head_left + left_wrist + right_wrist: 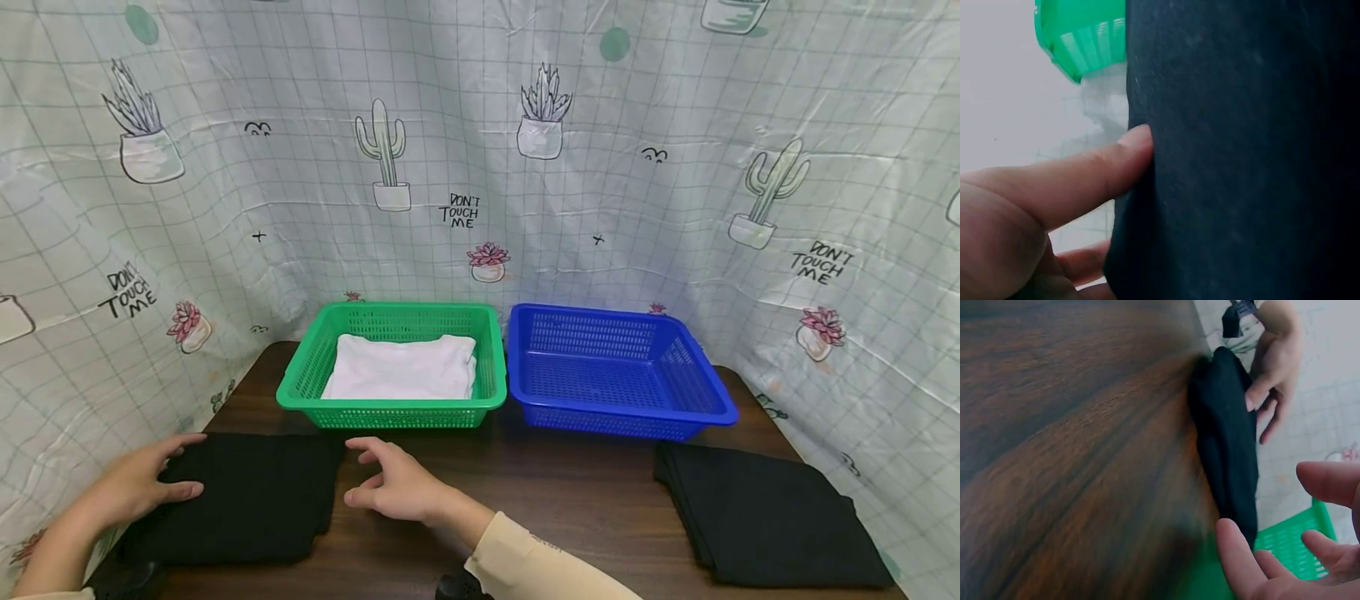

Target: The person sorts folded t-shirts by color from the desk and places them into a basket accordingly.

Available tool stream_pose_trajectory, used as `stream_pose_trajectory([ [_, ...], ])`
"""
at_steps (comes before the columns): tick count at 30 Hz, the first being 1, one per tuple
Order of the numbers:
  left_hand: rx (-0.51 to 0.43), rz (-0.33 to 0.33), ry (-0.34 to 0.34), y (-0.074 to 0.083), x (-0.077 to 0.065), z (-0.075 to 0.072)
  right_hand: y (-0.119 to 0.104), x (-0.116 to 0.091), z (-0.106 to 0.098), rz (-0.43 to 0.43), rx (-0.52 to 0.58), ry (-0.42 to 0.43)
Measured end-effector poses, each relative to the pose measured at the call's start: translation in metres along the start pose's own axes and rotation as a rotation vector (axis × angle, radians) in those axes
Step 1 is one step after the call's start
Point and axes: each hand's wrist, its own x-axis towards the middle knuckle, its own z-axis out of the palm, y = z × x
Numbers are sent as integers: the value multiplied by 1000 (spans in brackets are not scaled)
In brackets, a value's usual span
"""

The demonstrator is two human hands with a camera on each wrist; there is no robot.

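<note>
A rectangular folded black cloth [247,504] is touched by the left hand [135,486], fingers spread; nothing is gripped by the right hand [399,483], fingers parted

curtain [465,150] (cactus-printed), brown table [555,492]

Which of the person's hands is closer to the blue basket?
Right. The right hand is in front and to the left of the blue basket, beside the left black cloth; the left hand is farther left, at that cloth's opposite side.
</note>
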Motion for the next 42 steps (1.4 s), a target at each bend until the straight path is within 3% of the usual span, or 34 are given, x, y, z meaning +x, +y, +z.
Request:
stream_pose_trajectory([
  [13, -101, -54, -48, -5, -1, 13, 4, 23, 26, 119, 290, -9],
  [20, -202, -139, -131, 3, 1, 16, 5, 27, 33, 159, 360, 29],
  [26, -318, -137, -135, 1, -1, 17, 6, 33, 36, 164, 387, 81],
  [32, -450, -83, -138, -8, -4, 19, 9, 41, 38, 164, 392, 114],
  [37, -564, -69, -132, -11, -7, 24, 10, 46, 41, 161, 424, 92],
  [42, -645, -108, -145, -10, -9, 27, 10, 49, 43, 182, 439, 47],
])
